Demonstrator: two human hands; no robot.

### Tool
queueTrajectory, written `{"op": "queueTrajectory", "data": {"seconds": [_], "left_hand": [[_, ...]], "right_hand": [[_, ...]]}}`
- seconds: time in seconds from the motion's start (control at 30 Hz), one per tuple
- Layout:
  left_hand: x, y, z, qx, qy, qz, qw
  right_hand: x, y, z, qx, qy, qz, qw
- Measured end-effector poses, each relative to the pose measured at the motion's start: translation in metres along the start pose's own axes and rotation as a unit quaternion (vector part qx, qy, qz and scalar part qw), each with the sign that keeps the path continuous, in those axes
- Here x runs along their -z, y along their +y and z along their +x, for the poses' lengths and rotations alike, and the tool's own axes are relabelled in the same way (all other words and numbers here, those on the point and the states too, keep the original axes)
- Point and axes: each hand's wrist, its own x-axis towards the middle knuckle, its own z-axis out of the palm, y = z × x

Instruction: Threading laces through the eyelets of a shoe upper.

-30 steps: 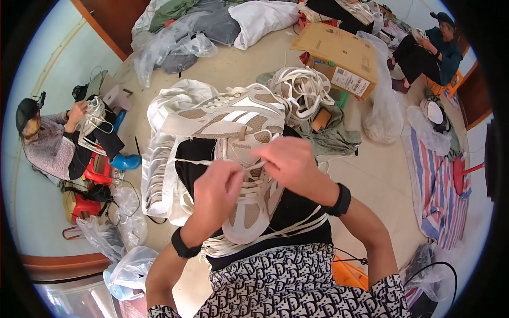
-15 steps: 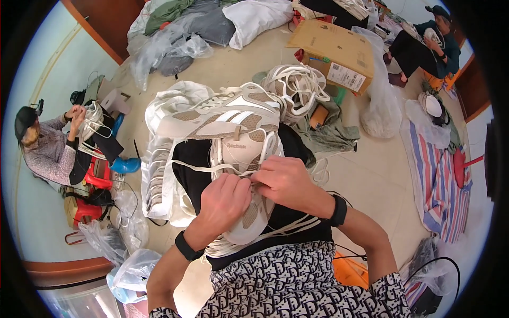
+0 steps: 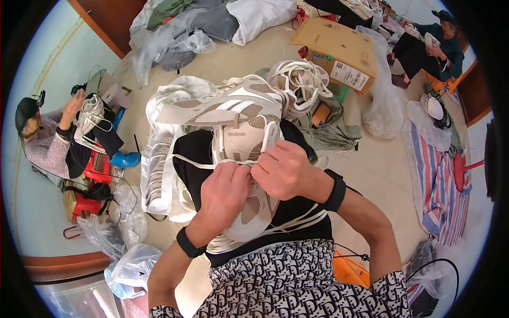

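pale wall (image 3: pixel 79 58), brown door (image 3: pixel 114 24), beige floor (image 3: pixel 379 172)

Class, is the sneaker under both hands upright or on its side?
Upright: the sneaker shows its tongue and toe from above.

The person wore a shirt (image 3: pixel 275 281) printed all over in black and white, its bold, letter-like marks repeated in close rows across the front. The same print ran onto the right sleeve (image 3: pixel 391 289), which was loose and ended near the elbow; only the edge of the left sleeve (image 3: pixel 161 312) showed, at the bottom of the view. Both forearms were bare below the cloth, apart from a broad, plain black band on each wrist: the left band (image 3: pixel 187 244) and the right band (image 3: pixel 335 195). Black clothing (image 3: pixel 307 233) covered the lap; whether it was trousers or an apron could not be told.
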Motion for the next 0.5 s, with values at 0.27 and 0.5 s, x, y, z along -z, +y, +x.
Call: {"op": "queueTrajectory", "data": {"seconds": [0.27,0.5], "left_hand": [[0.016,-0.026,-0.015,0.157,0.02,-0.073,0.985],[0.008,-0.043,-0.029,0.278,-0.084,-0.158,0.944]], "right_hand": [[-0.004,-0.003,-0.02,-0.034,0.042,-0.003,0.999],[-0.009,-0.004,-0.021,-0.045,0.06,0.011,0.997]]}}
